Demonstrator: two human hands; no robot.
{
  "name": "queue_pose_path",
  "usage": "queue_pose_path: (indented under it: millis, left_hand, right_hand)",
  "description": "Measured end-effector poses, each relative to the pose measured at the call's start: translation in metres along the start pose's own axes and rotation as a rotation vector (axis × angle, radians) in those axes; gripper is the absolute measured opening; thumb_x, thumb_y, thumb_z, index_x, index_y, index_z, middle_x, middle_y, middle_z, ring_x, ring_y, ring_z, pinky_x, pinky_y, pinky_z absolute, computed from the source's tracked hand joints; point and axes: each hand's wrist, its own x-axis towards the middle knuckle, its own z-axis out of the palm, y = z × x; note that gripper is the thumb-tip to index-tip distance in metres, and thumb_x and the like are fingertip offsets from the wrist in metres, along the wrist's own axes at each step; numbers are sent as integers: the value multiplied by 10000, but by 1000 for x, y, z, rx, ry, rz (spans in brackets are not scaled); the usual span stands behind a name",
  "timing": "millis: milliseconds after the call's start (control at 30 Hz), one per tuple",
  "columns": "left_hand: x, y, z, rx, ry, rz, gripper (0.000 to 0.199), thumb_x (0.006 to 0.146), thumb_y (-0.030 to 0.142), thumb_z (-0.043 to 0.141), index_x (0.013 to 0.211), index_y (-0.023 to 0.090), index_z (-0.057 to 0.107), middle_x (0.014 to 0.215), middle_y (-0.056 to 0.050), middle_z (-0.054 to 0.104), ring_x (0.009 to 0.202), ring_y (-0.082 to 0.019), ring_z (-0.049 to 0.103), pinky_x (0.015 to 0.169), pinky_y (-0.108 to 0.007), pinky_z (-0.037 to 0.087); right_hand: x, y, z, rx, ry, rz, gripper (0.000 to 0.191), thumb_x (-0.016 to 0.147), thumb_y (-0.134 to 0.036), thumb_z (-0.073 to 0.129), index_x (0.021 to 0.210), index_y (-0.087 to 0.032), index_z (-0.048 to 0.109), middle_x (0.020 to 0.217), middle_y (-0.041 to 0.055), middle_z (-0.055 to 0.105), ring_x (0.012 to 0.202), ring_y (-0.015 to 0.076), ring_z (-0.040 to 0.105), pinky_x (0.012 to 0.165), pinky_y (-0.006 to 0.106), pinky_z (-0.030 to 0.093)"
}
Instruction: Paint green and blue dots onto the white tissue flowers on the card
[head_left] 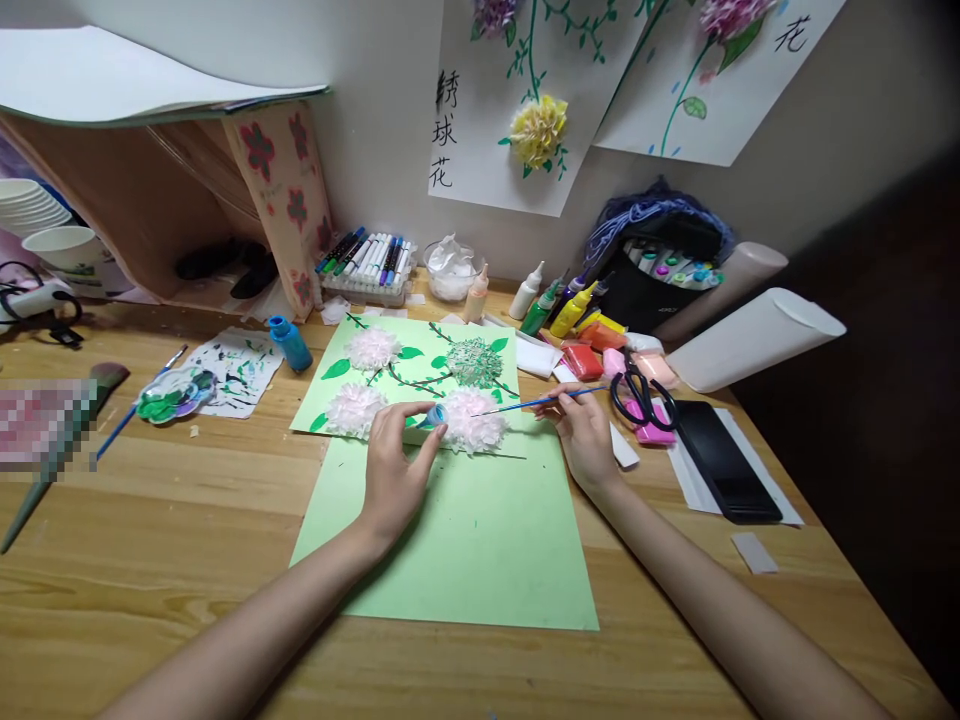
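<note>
- Centre stage on the wooden tabletop (pixel 187 570) lies the flower picture (pixel 415 333), a light-green paper sheet with puffy flowers and painted dark-green leafy vines.
- The left hand (pixel 397 465) is at its lower edge, thumb and fingers pinching a small, translucent blue cap (pixel 436 414) above the paper.
- Over at its lower right, the right hand (pixel 585 437) grasps a slim blue-handled paintbrush (pixel 536 402), pencil-style.
- And the tip points straight at the fluffy pale-pink flower (pixel 480 425) at the picture's lower right; whether bristles meet petals, I cannot tell.
- Upper right on the picture, a green-tinged puffy flower (pixel 478 361) stands out against its pale companions.
- A plain light-green paper sheet (pixel 465 545) spreads from the picture's lower edge towards the person.
- Just left of the picture stands an open-mouthed blue plastic bottle (pixel 290 345); farther left, a paint-smeared white paper (pixel 247 375) and a round, green-and-blue-daubed palette (pixel 174 396).
- Behind the picture: a clear tray of capped markers (pixel 369 265) and a glass bowl of crumpled white tissue (pixel 452 272).
- Out to the picture's right, black-handled scissors (pixel 643 398) and, beyond, a dark rectangular phone (pixel 726 462).
</note>
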Motion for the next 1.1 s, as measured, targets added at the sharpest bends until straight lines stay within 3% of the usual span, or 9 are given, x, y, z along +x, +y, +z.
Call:
queue_pose_path:
  millis: [333,733,833,1000,1100]
  left_hand:
    - [1,0,0,-72,-50,-163,167,917,318,635,1050,217,626,1070,-59,663,1054,-227,587,930,-377,444]
    - [1,-1,-1,-120,-69,-196,167,922,335,628,1049,228,621,1070,-50,662,1052,-214,595,936,-364,449]
    - [-1,-3,-6,-122,-87,-140,154,922,314,635,1050,230,619,1065,-44,660,1039,-204,598,930,-355,455]
    - [-2,-6,-17,-56,-128,97,180,907,220,656,1081,248,617,1046,-30,666,1027,-193,592,921,-346,465]
    - [-2,-8,-19,-45,-182,141,216,891,190,671,1091,255,618,1033,-29,670,1017,-191,597,899,-341,486]
  right_hand:
    - [1,1,-1,-11,22,-12,154,831,-372,663,858,-226,622,801,-6,672,722,135,670,661,266,568]
    - [1,2,-1,-21,3,-7,158,834,-378,661,872,-232,613,817,-11,663,728,126,672,669,257,576]
    - [0,2,-1,-15,11,-7,158,837,-383,660,879,-238,611,820,-12,666,743,133,680,682,268,580]
    - [0,1,0,-10,15,37,159,838,-386,657,884,-239,615,807,-13,665,714,135,675,690,282,583]
    - [2,1,0,57,68,67,175,812,-395,673,863,-240,610,787,-12,667,715,140,677,675,279,579]
